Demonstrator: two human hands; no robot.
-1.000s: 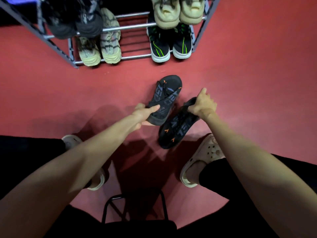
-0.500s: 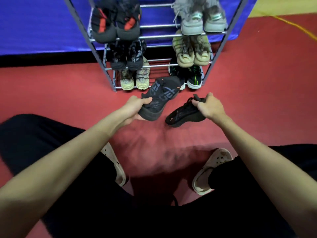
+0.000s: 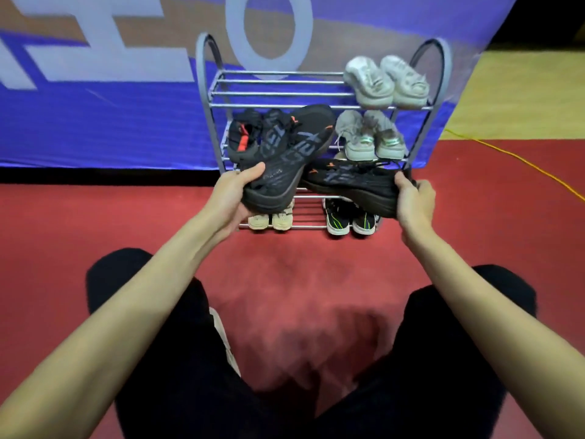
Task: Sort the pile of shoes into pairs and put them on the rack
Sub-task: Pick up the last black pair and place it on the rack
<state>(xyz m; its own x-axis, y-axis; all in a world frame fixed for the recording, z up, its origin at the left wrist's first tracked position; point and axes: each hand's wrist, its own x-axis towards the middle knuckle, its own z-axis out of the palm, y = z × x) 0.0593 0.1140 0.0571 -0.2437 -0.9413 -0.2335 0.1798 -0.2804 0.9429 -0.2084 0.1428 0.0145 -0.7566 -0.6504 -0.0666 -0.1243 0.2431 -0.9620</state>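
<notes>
Head view, front of rack: both black shoes held up at mid-shelf height, likely carried together as a matched pair for shelving. Left hand grip wrapped round heel of left black shoe, toe angled up toward rack. Right hand grip clamped on heel end of right black shoe, lying level, toe toward the other. Black knit uppers, grey lettering, orange accents, thick dark soles. Top shelf left half free, probable slot.
</notes>
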